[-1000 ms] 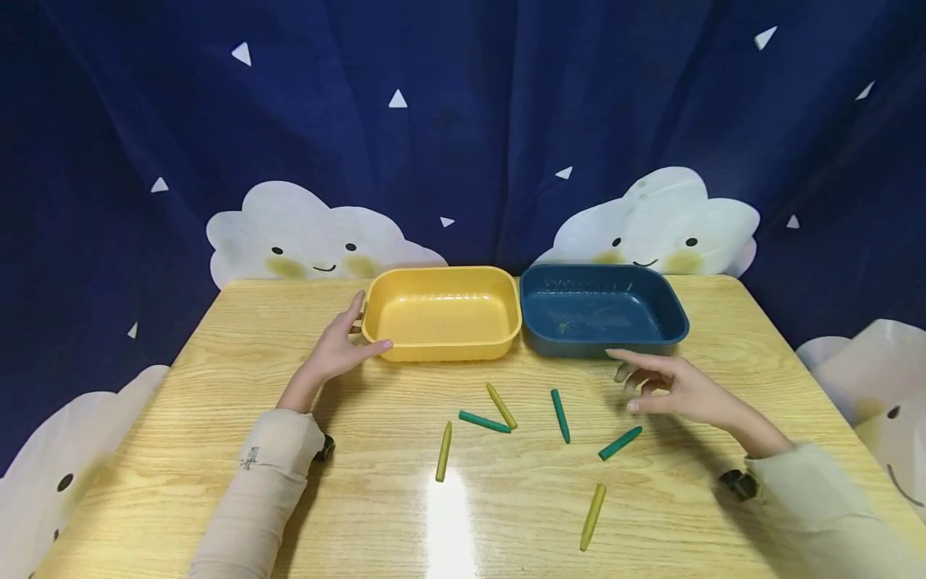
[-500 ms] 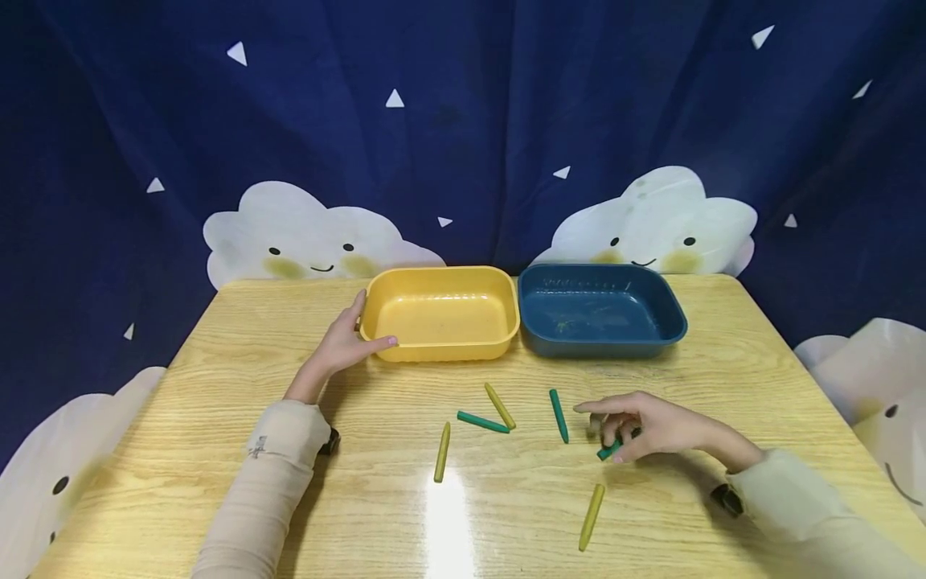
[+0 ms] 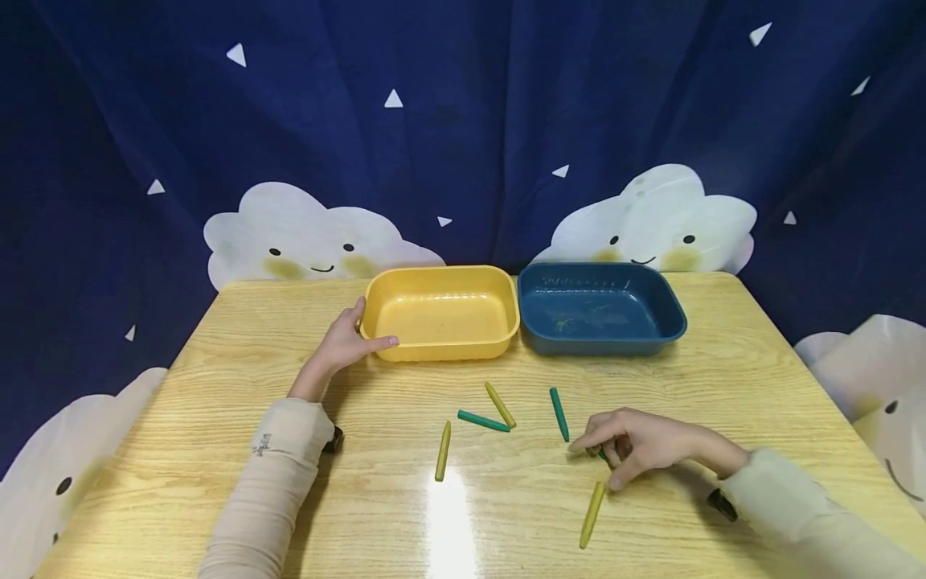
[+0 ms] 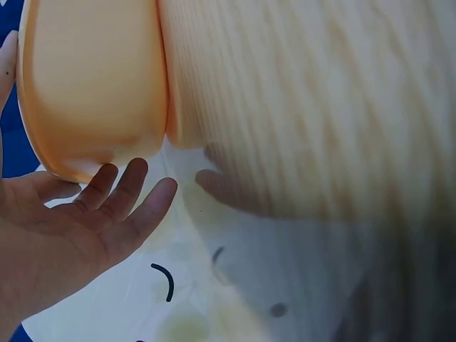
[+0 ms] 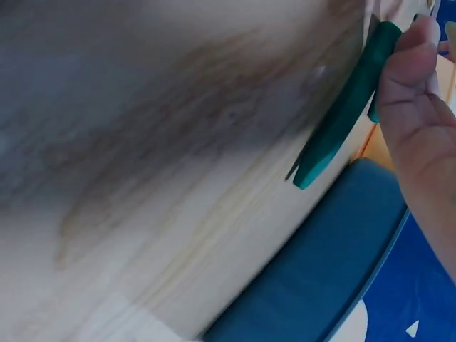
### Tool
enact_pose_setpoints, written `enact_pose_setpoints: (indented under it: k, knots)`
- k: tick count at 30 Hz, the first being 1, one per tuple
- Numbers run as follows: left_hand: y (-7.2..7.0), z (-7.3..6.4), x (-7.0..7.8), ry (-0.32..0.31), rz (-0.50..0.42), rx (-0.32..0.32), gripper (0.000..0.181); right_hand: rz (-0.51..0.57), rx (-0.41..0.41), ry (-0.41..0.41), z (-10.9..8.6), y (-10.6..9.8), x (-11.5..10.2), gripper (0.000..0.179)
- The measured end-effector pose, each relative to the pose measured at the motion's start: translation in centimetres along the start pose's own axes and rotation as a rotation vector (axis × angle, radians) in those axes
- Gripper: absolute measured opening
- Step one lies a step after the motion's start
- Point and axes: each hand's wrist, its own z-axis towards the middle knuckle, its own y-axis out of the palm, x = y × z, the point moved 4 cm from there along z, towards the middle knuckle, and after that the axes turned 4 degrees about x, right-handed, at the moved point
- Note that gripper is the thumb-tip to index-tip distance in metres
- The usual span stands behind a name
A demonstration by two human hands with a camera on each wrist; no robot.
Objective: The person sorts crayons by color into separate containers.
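Observation:
My left hand point(image 3: 342, 342) rests at the left end of the yellow bin point(image 3: 441, 318), thumb over its front rim and fingers along its outer side. In the left wrist view, the fingertips point(image 4: 128, 182) stand close to the bin's end. My right hand point(image 3: 647, 442) is low over the table, its fingers curled about a green crayon point(image 5: 349, 107). Most of that crayon is hidden under the hand in the head view. A yellow crayon point(image 3: 592, 515) lies just in front of the right thumb. Another green crayon point(image 3: 559, 414) lies beyond the right index fingertip.
A blue bin point(image 3: 600, 314) stands against the yellow bin's right side at the back of the table point(image 3: 347, 515). Two yellow crayons, one of them the nearer yellow crayon point(image 3: 443, 450), and a green crayon point(image 3: 483, 420) lie left of centre. A patterned curtain point(image 3: 463, 145) hangs behind.
My right hand has come down from near the blue bin toward me, and its fingers have curled in over the green crayon. The left hand has barely moved on the yellow bin.

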Motion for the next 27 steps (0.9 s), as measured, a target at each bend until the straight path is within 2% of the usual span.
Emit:
enact_pose_setpoints:
  k: [7,13,20,24,27]
  knots:
    - [0.2,0.1,-0.2,-0.01,0.001,0.004,0.109,-0.179,0.004,0.009,0.5,1.0,-0.8,0.04]
    - [0.1,0.0,-0.1,-0.02,0.001,-0.005,0.109,-0.294,0.014,0.036,0.8,1.7,-1.1,0.032]
    - [0.0,-0.1,0.1,-0.015,0.023,-0.002,0.109,-0.426,-0.01,0.04,1.3,2.2,-1.2,0.024]
    - [0.0,-0.1,0.0,-0.013,0.02,-0.005,0.108,-0.42,-0.022,0.064,1.4,2.3,-1.2,0.016]
    - [0.0,-0.1,0.0,-0.013,0.019,-0.006,0.108,-0.342,-0.016,0.07,1.3,2.0,-1.1,0.01]
